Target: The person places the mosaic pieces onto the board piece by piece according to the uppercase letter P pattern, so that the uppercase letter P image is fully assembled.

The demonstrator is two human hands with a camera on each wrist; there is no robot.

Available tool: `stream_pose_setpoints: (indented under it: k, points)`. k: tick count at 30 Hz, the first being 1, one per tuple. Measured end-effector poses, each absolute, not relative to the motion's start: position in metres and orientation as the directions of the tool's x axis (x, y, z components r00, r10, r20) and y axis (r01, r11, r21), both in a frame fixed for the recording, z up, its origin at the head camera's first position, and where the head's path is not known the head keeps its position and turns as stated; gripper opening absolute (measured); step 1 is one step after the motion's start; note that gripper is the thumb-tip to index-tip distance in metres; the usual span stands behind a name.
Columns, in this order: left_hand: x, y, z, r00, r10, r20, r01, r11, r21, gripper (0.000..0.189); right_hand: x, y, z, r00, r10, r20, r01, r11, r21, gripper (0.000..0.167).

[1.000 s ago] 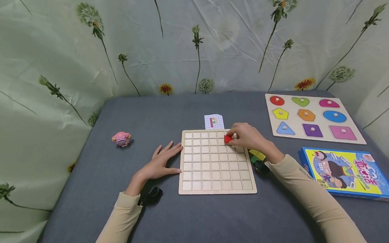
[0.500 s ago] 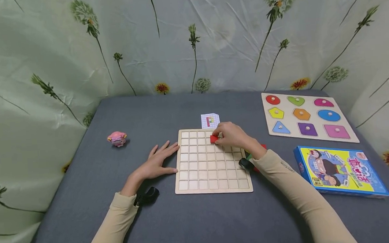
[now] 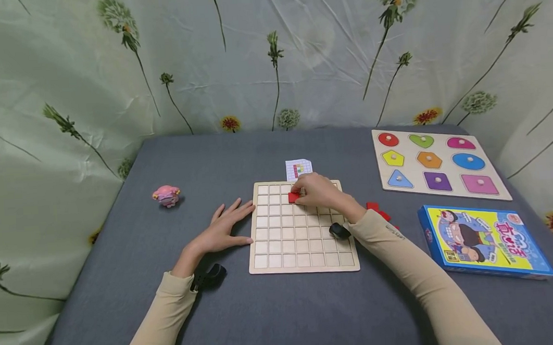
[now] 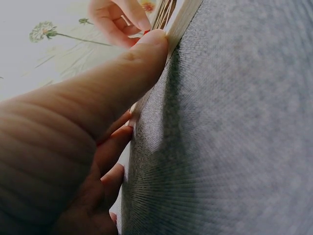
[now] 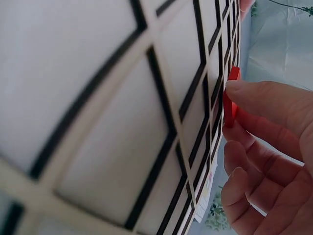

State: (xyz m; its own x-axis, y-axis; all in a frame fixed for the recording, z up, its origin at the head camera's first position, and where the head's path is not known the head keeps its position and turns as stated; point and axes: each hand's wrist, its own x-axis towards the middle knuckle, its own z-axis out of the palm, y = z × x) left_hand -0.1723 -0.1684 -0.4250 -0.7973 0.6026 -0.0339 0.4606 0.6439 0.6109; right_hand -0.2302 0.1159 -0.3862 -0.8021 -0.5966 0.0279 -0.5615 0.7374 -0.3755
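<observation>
The right hand (image 3: 318, 191) is pinching a red tile (image 3: 293, 197) between thumb and fingers, at the face of a wooden grid board (image 3: 288, 246), near its far edge; whether the tile is sitting fully in a cell cannot be told. The left hand (image 3: 223, 232) is spreading its fingers, with thumb and fingertips touching the board's left edge. A small printed card (image 3: 299, 169) is lying just beyond the right hand. More red tiles (image 3: 378, 212) are lying to the right of that hand, partly hidden by the sleeve (image 3: 415, 269).

Everything is resting on a tabletop (image 3: 275, 318) with a dark grey, woven surface. Farther right of the right hand, a shape puzzle (image 3: 456, 173) is lying flat, and a blue-edged box (image 3: 486, 242) is lying nearer the person. A pink toy (image 3: 167, 196) is standing beyond and left of the left hand. Past both hands, a pale, creased curtain (image 3: 234, 81) printed with dandelions and orange flowers is hanging behind the tabletop and along its sides.
</observation>
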Motion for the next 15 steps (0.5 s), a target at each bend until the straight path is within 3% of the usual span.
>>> stream_pose_setpoints:
  k: [15]
  points:
    - [-0.173,-0.168,-0.426,-0.803,0.595,-0.041,0.454,0.654,0.606,0.081,-0.231,0.105,-0.388,-0.808,-0.589,0.003,-0.551,0.754,-0.357,0.022]
